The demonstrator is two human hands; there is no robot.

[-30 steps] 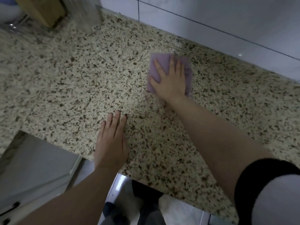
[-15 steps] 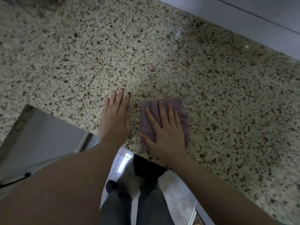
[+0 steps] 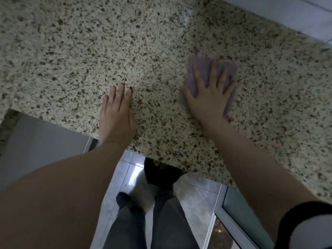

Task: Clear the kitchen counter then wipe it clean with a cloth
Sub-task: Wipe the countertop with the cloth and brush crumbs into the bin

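Nearest, at the counter (image 3: 75,51) edge, the left hand (image 3: 116,119) rests flat, fingers straight, holding nothing. Farther in, the right hand (image 3: 210,97) presses spread fingers on the cloth (image 3: 201,67). The cloth looks soft and light, likely to bunch; a flat palm at its middle suits.

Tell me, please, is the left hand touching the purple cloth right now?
Apart. The head view shows the left hand flat on the counter, with a wide strip of bare speckled stone between it and the purple cloth, which lies under the right hand.

The right hand (image 3: 209,97) hides much of the motion-blurred cloth (image 3: 203,69).
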